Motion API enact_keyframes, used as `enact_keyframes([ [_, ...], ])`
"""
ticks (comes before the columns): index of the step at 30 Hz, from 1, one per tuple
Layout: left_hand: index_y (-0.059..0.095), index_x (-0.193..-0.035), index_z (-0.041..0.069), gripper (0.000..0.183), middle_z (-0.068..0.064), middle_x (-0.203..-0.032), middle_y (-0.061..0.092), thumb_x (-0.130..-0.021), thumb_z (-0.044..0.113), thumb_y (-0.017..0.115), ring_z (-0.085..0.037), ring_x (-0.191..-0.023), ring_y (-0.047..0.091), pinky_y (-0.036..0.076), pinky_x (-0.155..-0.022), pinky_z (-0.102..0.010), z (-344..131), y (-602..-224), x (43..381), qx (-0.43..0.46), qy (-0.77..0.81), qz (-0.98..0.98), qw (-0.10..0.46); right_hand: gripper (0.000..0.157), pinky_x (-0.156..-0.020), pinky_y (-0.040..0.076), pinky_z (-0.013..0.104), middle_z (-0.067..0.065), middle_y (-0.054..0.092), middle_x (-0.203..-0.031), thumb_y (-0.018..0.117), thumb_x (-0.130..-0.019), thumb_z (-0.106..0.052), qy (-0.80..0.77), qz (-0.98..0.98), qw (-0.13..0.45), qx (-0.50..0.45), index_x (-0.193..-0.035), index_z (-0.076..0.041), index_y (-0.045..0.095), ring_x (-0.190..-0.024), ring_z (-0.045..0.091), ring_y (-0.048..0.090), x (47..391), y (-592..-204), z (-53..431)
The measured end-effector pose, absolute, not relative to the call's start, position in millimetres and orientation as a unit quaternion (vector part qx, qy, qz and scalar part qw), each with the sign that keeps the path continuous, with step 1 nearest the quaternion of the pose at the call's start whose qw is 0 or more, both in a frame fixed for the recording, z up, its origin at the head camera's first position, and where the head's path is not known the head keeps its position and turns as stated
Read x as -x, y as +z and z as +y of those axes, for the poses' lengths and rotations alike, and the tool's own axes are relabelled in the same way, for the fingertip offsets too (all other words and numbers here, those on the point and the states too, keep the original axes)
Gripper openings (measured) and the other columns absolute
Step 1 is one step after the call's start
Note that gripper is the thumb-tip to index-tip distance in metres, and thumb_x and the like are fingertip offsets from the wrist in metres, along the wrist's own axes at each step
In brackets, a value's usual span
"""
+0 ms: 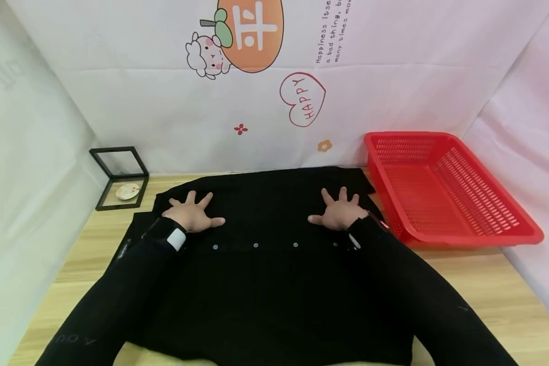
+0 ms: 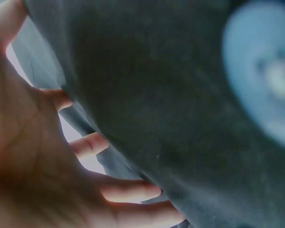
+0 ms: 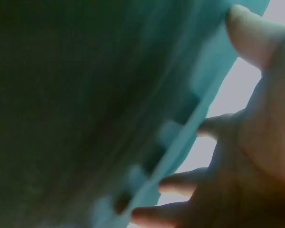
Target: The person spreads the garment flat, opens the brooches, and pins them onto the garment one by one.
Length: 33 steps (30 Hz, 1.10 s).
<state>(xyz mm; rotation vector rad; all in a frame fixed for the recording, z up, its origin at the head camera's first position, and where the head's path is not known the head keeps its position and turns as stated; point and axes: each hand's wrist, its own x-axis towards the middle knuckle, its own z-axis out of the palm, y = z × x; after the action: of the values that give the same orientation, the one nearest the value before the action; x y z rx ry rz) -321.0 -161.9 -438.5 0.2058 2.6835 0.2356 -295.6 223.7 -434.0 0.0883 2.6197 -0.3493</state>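
A black buttoned shirt (image 1: 265, 300) is spread over the table, a row of small buttons running across its middle. My left hand (image 1: 191, 215) rests on its far left part, fingers spread and straight. On the far right part lies my right hand (image 1: 339, 211), its fingers also splayed. Neither hand grips anything. In the left wrist view the fingertips of the left hand (image 2: 47, 156) touch the dark cloth, and one pale button (image 2: 261, 71) shows large. The right hand (image 3: 242, 147) has its fingertips at the cloth in the blurred right wrist view.
A red plastic basket (image 1: 395, 193) stands at the right, close to the shirt's far right edge. At the back left is an open black frame (image 1: 119, 178) with a small round item (image 1: 127, 191) inside. White printed cloth (image 1: 164, 112) walls off the wooden table (image 1: 75, 264).
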Motion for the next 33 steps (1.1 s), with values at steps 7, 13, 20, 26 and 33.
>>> enact_keyframes([
  [7,0.007,-0.162,0.021,0.095,-0.024,-0.162,-0.006,-0.093,0.073,0.045,-0.07,-0.132,-0.008,0.014,-0.095,-0.083,-158.4,-442.3,324.4,-0.07,0.082,0.974,0.2,0.1,-0.103,0.012,0.076,0.034,-0.01,-0.157,0.051,-0.091,-0.071,-0.076,0.956,0.283,0.023,-0.161,-0.02,0.001,-0.133,0.069,0.001,273.7,-431.8,216.8],
  [13,0.023,-0.159,0.007,0.077,-0.028,-0.159,0.013,-0.102,0.052,0.048,-0.064,-0.136,0.012,0.019,-0.1,-0.076,-172.7,-447.0,322.7,-0.088,0.091,0.983,0.13,0.099,-0.105,0.011,0.074,0.038,-0.009,-0.156,0.048,-0.093,-0.069,-0.063,0.955,0.289,0.031,-0.161,-0.018,-0.002,-0.131,0.072,0.004,275.2,-432.6,216.7],
  [20,0.051,-0.125,-0.014,0.039,-0.039,-0.113,0.049,-0.095,0.01,0.048,-0.058,-0.099,0.052,0.044,-0.079,-0.067,-212.6,-434.7,323.6,-0.018,0.107,0.994,-0.001,0.098,-0.103,0.014,0.076,0.038,-0.011,-0.155,0.047,-0.094,-0.068,-0.062,0.952,0.299,0.03,-0.161,-0.017,-0.003,-0.13,0.073,0.004,273.7,-431.1,216.7],
  [26,0.058,-0.083,-0.011,0.017,-0.029,-0.077,0.057,-0.089,0.001,0.047,-0.04,-0.064,0.057,0.046,-0.05,-0.043,-237.2,-424.0,326.7,0.012,0.127,0.991,0.032,0.099,-0.103,0.012,0.077,0.038,-0.011,-0.156,0.047,-0.094,-0.069,-0.066,0.951,0.3,0.028,-0.161,-0.017,-0.003,-0.13,0.073,0.003,272.2,-430.3,218.6],
  [33,0.057,-0.098,-0.009,0.024,-0.027,-0.089,0.06,-0.103,0.014,0.052,-0.041,-0.075,0.06,0.046,-0.065,-0.049,-249.1,-430.7,329.0,-0.04,0.128,0.991,0.013,0.098,-0.095,0.016,0.082,0.032,-0.013,-0.158,0.048,-0.093,-0.07,-0.081,0.951,0.299,0.014,-0.161,-0.022,-0.004,-0.133,0.069,0.0,269.2,-431.5,218.3],
])
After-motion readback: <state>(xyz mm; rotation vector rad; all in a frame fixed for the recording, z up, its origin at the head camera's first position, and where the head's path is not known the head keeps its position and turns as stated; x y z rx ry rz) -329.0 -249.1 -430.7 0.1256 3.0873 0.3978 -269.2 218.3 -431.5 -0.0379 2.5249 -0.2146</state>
